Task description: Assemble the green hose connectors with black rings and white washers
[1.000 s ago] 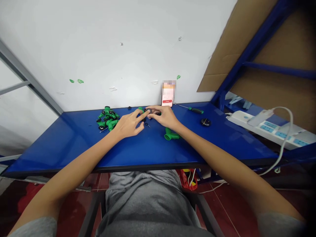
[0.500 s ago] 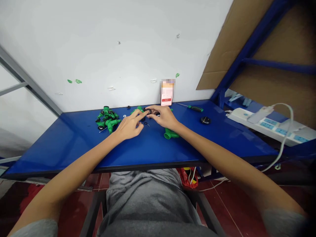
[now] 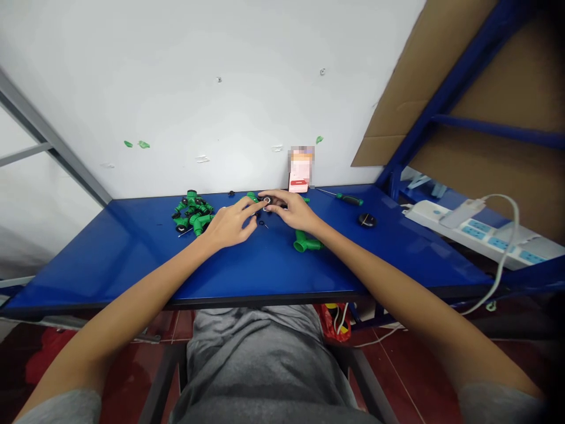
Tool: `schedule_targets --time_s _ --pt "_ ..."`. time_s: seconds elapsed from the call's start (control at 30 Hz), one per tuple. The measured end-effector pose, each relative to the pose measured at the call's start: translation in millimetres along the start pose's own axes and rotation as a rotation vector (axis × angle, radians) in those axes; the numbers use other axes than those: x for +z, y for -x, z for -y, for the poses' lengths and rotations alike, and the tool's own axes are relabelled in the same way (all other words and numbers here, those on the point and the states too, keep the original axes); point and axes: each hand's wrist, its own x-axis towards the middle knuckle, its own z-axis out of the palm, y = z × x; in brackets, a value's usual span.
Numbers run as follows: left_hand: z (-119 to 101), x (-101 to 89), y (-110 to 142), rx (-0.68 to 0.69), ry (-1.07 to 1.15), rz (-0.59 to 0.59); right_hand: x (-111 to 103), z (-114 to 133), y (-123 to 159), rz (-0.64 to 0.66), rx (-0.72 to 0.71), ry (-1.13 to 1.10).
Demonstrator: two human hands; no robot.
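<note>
- Left forearm (image 3: 154, 281) angles forward and inward, elbow out wide.
- Left hand (image 3: 230, 225) palm down, index finger (image 3: 257, 207) stretched toward the right fingertips, thumb apart below it.
- Right forearm (image 3: 375, 268) mirrors it from the other side.
- Right hand (image 3: 295, 211) turned inward, fingers bent, thumb opposed in a pinch.
- Both hands bare, close together, wrists apart.

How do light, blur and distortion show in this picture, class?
Head view: faint glare on the blue table; phone bright, its top pixelated; right edge dark; arms stretched toward the lower corners; black ring at the fingertips too soft for detail.
</note>
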Motion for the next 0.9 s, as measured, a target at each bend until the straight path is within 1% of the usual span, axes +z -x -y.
schedule_targets --time_s 0.1,0.2,0.43,0.57,0.7,0.77,0.9 --pt "1 0.0 0 0.008 -0.017 0.013 -1 -3 0 0.041 -0.048 0.041" --pt "-1 -0.9 -1 0.001 -0.063 0.049 0 -5 0 0.055 -0.068 0.084" --pt "-14 -6.2 -3 -0.043 -0.196 0.131 -1 -2 1 0.037 -0.071 0.170" --pt "-22 -8.0 -4 -0.057 -0.260 0.163 0 -3 1 0.047 -0.072 0.222" --pt "-25 -6.2 -5 -0.081 -0.271 0.148 2 -1 0 0.006 -0.064 0.214" --pt "-25 -4.4 -5 -0.093 -0.255 0.134 2 2 0 -0.023 -0.056 0.205" --pt "-23 -2.6 -4 -0.107 -0.197 0.087 2 5 -1 -0.039 -0.055 0.194"
